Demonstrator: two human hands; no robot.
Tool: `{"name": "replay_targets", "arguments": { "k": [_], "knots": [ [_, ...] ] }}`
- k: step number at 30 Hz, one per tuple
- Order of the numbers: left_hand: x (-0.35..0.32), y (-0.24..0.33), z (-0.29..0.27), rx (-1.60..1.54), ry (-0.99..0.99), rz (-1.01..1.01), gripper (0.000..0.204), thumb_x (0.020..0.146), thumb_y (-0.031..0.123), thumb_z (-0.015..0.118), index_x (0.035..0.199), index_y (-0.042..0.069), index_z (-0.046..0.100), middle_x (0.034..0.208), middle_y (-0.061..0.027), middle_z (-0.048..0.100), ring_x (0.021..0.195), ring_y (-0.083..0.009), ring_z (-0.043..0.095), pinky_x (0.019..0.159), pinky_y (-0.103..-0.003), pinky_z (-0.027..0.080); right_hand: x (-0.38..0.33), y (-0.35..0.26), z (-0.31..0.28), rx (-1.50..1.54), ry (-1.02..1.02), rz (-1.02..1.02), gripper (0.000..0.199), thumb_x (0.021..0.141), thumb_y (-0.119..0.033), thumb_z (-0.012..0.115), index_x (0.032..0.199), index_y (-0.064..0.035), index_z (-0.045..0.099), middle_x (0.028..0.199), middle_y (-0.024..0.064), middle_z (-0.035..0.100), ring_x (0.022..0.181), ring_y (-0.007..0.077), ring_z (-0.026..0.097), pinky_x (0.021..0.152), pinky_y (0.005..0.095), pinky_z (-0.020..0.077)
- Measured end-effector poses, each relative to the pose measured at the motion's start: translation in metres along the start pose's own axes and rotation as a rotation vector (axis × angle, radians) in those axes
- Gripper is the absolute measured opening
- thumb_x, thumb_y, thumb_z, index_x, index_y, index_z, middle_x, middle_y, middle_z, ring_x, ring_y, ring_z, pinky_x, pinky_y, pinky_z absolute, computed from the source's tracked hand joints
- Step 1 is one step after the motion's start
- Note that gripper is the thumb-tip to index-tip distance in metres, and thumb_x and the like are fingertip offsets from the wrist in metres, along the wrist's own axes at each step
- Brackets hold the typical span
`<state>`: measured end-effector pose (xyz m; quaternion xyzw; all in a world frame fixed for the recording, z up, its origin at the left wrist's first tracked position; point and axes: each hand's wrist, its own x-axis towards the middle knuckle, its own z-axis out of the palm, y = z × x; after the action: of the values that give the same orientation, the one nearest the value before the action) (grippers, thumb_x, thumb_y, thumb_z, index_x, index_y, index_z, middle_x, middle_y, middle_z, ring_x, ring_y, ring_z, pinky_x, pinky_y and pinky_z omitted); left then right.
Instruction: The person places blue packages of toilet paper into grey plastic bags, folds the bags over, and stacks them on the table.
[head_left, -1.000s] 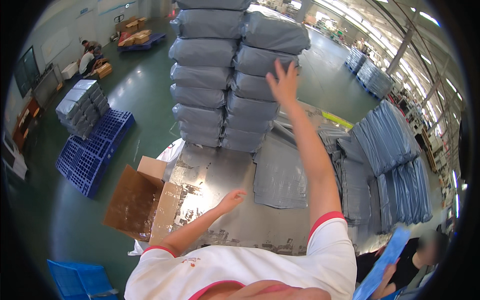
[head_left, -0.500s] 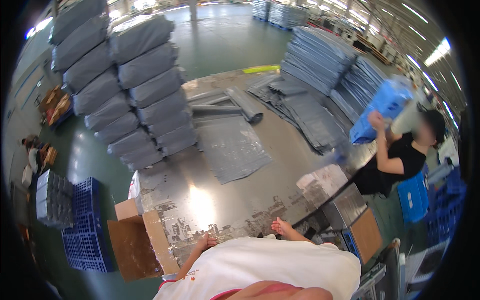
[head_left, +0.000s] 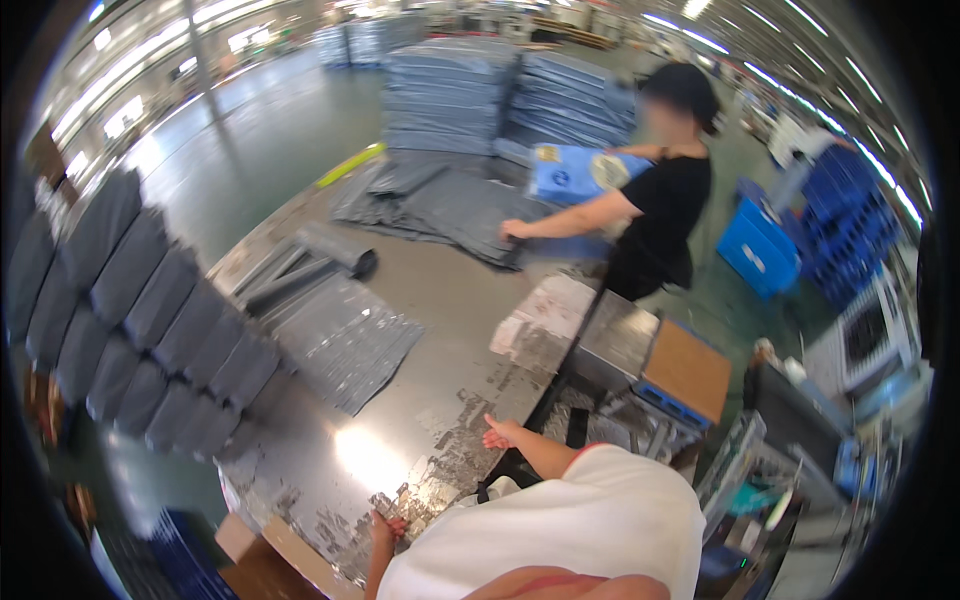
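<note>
My right hand (head_left: 499, 434) hovers by the near edge of the metal-topped table (head_left: 300, 425), fingers apart and nothing in them. My left hand (head_left: 390, 527) is lower down at the same edge, its fingers loosely spread and holding nothing. Beyond them lies a flat stack of grey plastic sheets (head_left: 350, 335), with a rolled grey sheet (head_left: 335, 250) at its far end. Another heap of grey plastic sheets (head_left: 440, 205) is farther back. A co-worker in black (head_left: 665, 210) reaches one hand onto that heap; the other hand is at a blue plastic package (head_left: 575, 172).
Tall stacks of grey wrapped bundles (head_left: 150, 290) rise at the left. Blue-grey stacked sheets (head_left: 445, 100) stand at the table's far side. An open cardboard box (head_left: 300, 560) is at lower left. Right of me are a metal box (head_left: 620, 330), a brown board (head_left: 685, 370) and a blue bin (head_left: 755, 250).
My view has swung to the right. The co-worker has lowered the blue package onto the table's far side and extended a hand to the grey heap. Both my hands remain empty.
</note>
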<state>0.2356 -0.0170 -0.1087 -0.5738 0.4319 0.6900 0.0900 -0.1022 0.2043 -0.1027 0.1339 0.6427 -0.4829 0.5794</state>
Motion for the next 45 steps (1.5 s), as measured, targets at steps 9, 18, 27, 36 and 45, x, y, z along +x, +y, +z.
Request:
{"name": "replay_targets", "arguments": {
  "k": [9, 18, 27, 36, 45],
  "knots": [
    [0.002, 0.001, 0.002, -0.077, 0.102, -0.011, 0.084, 0.064, 0.072, 0.011, 0.079, 0.0, 0.053, 0.057, -0.0061, 0.055, 0.036, -0.0124, 0.039, 0.031, -0.021, 0.025, 0.019, 0.008, -0.001, -0.03, 0.03, 0.0, 0.071, 0.067, -0.067, 0.029, 0.082, -0.0031, 0.055, 0.077, 0.008, 0.06, 0.06, 0.0155, 0.059, 0.036, 0.0193, 0.0359],
    [0.013, -0.004, -0.011, -0.099, 0.049, -0.08, 0.085, 0.065, 0.072, 0.011, 0.077, -0.001, 0.053, 0.057, -0.0079, 0.056, 0.035, -0.0133, 0.04, 0.03, -0.022, 0.026, 0.013, 0.002, 0.003, -0.042, 0.044, 0.035, 0.067, 0.067, -0.066, 0.032, 0.077, -0.0033, 0.055, 0.071, 0.0069, 0.059, 0.056, 0.0163, 0.059, 0.035, 0.0205, 0.0348],
    [0.01, -0.001, -0.009, -0.071, 0.078, -0.098, 0.084, 0.065, 0.071, 0.01, 0.075, 0.0, 0.054, 0.057, -0.008, 0.057, 0.035, -0.0133, 0.04, 0.031, -0.022, 0.026, 0.011, 0.001, 0.003, -0.045, 0.031, 0.028, 0.067, 0.067, -0.067, 0.031, 0.076, -0.0043, 0.055, 0.072, 0.0064, 0.059, 0.058, 0.0161, 0.059, 0.035, 0.0205, 0.0339],
    [0.0, 0.007, -0.007, -0.068, 0.061, -0.112, 0.083, 0.065, 0.071, 0.011, 0.076, 0.001, 0.054, 0.057, -0.0068, 0.056, 0.035, -0.0132, 0.04, 0.031, -0.022, 0.026, 0.018, 0.003, 0.002, -0.041, 0.017, 0.046, 0.068, 0.066, -0.068, 0.031, 0.076, -0.0048, 0.055, 0.072, 0.0056, 0.059, 0.058, 0.0158, 0.059, 0.036, 0.0204, 0.0331],
    [0.003, 0.005, -0.006, -0.076, 0.081, -0.13, 0.082, 0.065, 0.071, 0.013, 0.077, 0.001, 0.054, 0.057, -0.0067, 0.056, 0.035, -0.0133, 0.04, 0.031, -0.022, 0.026, 0.025, 0.009, -0.003, -0.041, 0.004, 0.02, 0.068, 0.066, -0.067, 0.031, 0.078, -0.0041, 0.054, 0.074, 0.0064, 0.059, 0.059, 0.0162, 0.059, 0.036, 0.0202, 0.0343]
  ]
}}
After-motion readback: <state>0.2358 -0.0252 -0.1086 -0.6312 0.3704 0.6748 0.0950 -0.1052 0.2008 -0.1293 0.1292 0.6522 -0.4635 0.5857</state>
